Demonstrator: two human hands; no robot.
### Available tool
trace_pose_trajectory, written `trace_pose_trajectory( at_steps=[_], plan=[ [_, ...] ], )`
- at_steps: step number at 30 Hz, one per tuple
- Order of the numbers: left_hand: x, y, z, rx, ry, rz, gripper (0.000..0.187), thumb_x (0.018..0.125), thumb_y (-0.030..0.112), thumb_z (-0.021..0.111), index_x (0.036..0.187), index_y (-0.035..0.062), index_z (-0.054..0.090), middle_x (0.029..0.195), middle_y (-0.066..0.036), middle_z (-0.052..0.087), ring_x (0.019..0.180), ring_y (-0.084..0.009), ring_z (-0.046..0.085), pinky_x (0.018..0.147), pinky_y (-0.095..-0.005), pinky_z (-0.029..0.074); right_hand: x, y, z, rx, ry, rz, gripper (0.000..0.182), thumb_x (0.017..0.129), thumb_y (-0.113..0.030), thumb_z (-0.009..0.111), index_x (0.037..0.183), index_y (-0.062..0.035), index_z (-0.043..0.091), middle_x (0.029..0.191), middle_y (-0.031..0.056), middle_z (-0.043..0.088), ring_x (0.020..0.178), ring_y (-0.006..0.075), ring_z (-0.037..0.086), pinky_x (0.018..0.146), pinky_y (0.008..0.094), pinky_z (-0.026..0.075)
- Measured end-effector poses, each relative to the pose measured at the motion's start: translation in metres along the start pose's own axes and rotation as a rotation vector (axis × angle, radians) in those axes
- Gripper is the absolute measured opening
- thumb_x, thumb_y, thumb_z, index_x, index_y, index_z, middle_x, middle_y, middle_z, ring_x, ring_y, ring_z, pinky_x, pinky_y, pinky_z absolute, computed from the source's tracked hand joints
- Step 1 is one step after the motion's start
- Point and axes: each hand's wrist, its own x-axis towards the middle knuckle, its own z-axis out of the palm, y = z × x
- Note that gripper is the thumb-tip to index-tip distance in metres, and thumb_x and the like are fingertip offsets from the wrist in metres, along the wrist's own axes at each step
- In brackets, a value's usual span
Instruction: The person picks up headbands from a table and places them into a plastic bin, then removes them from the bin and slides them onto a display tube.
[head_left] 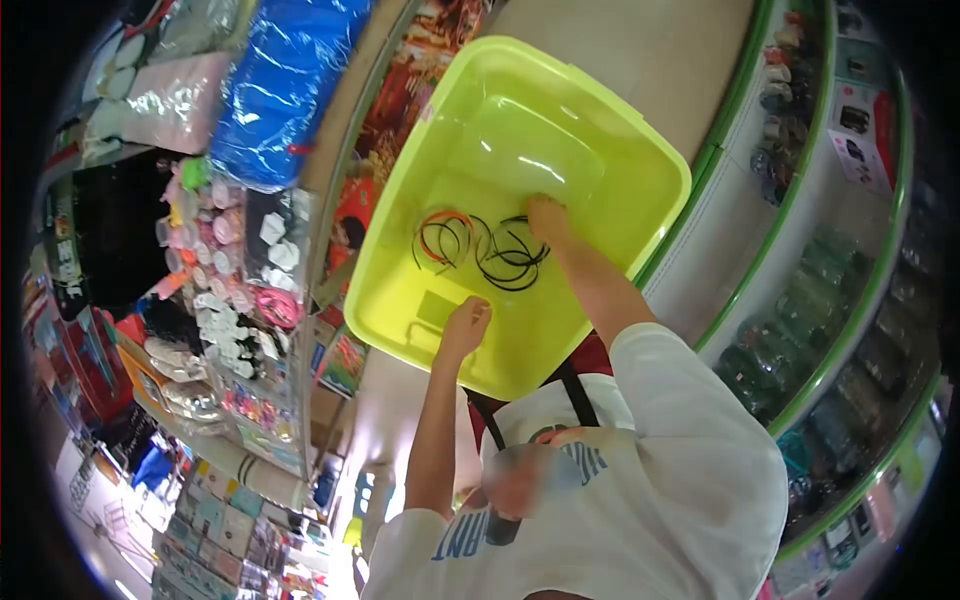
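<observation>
A large yellow-green plastic tub is in front of me at the middle of the view. Several thin curved bands that look like headbands lie on its bottom: black ones on the right, and an orange one among dark ones on the left. Inside the tub, my right hand is closed at the upper edge of the black bands, its fingers pinched on one. My left hand hangs over the near left part of the tub with curled fingers, apart from the bands. Whatever it may hold is hidden.
Green-edged shelves curve along the right, with glass jars and boxed goods. On the left stands a display of small packaged goods and a blue plastic-wrapped pack. Pale floor shows beyond the tub.
</observation>
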Motion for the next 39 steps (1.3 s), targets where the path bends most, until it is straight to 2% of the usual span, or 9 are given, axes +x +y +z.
trace_pose_trajectory(
  at_steps=[2,5,8,14,17,20,26,32,39],
  plan=[
    [0.021,0.005,0.026,-0.020,0.002,-0.067,0.027,0.092,0.023,0.061,0.108,0.0018,0.062,0.092,-0.015,0.070,0.081,-0.0268,0.069,0.072,-0.0364,0.053,0.013,0.014,0.010,-0.084,0.051,-0.084,0.024,0.081,-0.010,0.063,0.103,-0.0015,0.063,0.104,0.0213,0.068,0.101,0.0375,0.065,0.084,0.0470,0.055],
    [0.032,0.008,0.053,-0.061,0.049,-0.112,0.026,0.092,0.023,0.061,0.107,0.0016,0.062,0.092,-0.015,0.070,0.081,-0.0276,0.069,0.072,-0.0371,0.053,0.023,0.024,0.029,0.018,-0.001,-0.017,0.021,0.078,-0.014,0.065,0.094,-0.0008,0.068,0.096,0.0213,0.070,0.090,0.0373,0.069,0.077,0.0444,0.056],
    [0.027,0.016,0.064,-0.097,0.085,-0.124,0.025,0.091,0.022,0.060,0.106,0.0017,0.062,0.091,-0.015,0.070,0.082,-0.0290,0.069,0.072,-0.0377,0.054,0.016,0.027,0.016,-0.012,-0.177,-0.033,0.024,0.077,-0.019,0.065,0.091,-0.0004,0.070,0.097,0.0213,0.071,0.087,0.0366,0.069,0.077,0.0443,0.056],
    [0.038,0.026,0.066,-0.057,0.117,-0.057,0.024,0.092,0.021,0.060,0.106,0.0015,0.063,0.094,-0.015,0.070,0.086,-0.0272,0.069,0.075,-0.0355,0.054,-0.012,0.015,-0.028,-0.154,-0.362,-0.215,0.034,0.078,-0.032,0.061,0.095,-0.0052,0.073,0.099,0.0165,0.071,0.090,0.0368,0.068,0.077,0.0470,0.055],
    [0.051,0.038,0.063,0.006,0.139,-0.014,0.022,0.091,0.020,0.062,0.102,0.0003,0.063,0.092,-0.016,0.070,0.085,-0.0296,0.068,0.075,-0.0369,0.054,-0.007,0.024,-0.005,-0.075,-0.369,-0.239,0.033,0.080,-0.032,0.056,0.094,-0.0083,0.074,0.101,0.0158,0.071,0.091,0.0364,0.067,0.075,0.0470,0.053],
    [0.065,0.045,0.067,0.017,0.129,0.009,0.022,0.090,0.018,0.062,0.102,-0.0001,0.062,0.092,-0.017,0.069,0.087,-0.0303,0.068,0.076,-0.0375,0.053,-0.035,0.008,-0.045,0.041,-0.341,-0.013,0.030,0.083,-0.025,0.051,0.091,-0.0080,0.074,0.104,0.0167,0.069,0.093,0.0354,0.067,0.075,0.0470,0.052],
    [0.082,0.030,0.087,0.386,0.134,-0.010,0.031,0.087,0.018,0.066,0.116,0.0095,0.058,0.112,-0.017,0.056,0.099,-0.0333,0.062,0.082,-0.0435,0.052,-0.019,0.024,-0.023,-0.022,-0.515,-0.092,0.031,0.082,-0.024,0.050,0.079,-0.0021,0.071,0.082,0.0186,0.070,0.074,0.0334,0.067,0.065,0.0460,0.050],
    [0.093,0.021,0.096,0.639,0.144,-0.032,0.026,0.087,0.022,0.067,0.109,0.0110,0.057,0.106,-0.016,0.053,0.093,-0.0352,0.061,0.079,-0.0458,0.052,-0.038,0.012,-0.055,0.100,-0.665,0.108,0.031,0.082,-0.026,0.051,0.068,-0.0017,0.063,0.062,0.0141,0.060,0.055,0.0246,0.056,0.052,0.0422,0.043],
    [0.087,0.019,0.073,0.645,0.275,0.076,0.022,0.090,0.023,0.063,0.103,0.0078,0.053,0.100,-0.015,0.056,0.091,-0.0366,0.061,0.074,-0.0470,0.052,-0.050,0.008,-0.051,0.065,-0.369,-0.009,0.032,0.081,-0.031,0.055,0.083,-0.0044,0.072,0.087,0.0166,0.071,0.081,0.0316,0.068,0.066,0.0426,0.052]
  ],
)
